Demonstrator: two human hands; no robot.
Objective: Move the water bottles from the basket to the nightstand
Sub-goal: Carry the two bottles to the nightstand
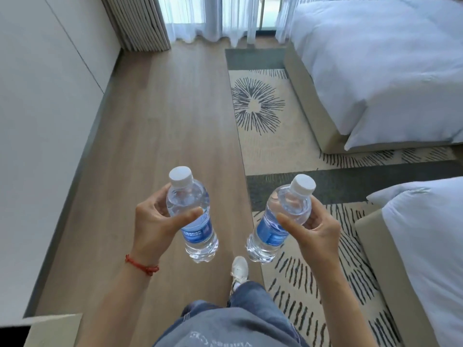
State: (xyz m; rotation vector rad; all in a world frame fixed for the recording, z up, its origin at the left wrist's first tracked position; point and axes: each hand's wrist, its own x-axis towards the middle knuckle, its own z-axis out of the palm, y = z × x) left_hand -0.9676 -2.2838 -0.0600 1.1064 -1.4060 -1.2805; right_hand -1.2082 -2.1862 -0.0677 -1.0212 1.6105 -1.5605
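Note:
I hold two clear water bottles with white caps and blue labels over the wooden floor. My left hand (152,221) grips the left bottle (193,216) around its upper body, cap tilted up and away. My right hand (313,226) grips the right bottle (278,221) the same way, leaning slightly right. A red string bracelet sits on my left wrist. Neither the basket nor the nightstand is in view.
A white wall (45,108) runs along the left. Two beds with white bedding stand on the right, the far bed (380,71) and the near bed (431,246), with a gap between them. A patterned rug (270,126) lies beside them. Curtains (205,18) hang at the back. My shoe (239,269) is below.

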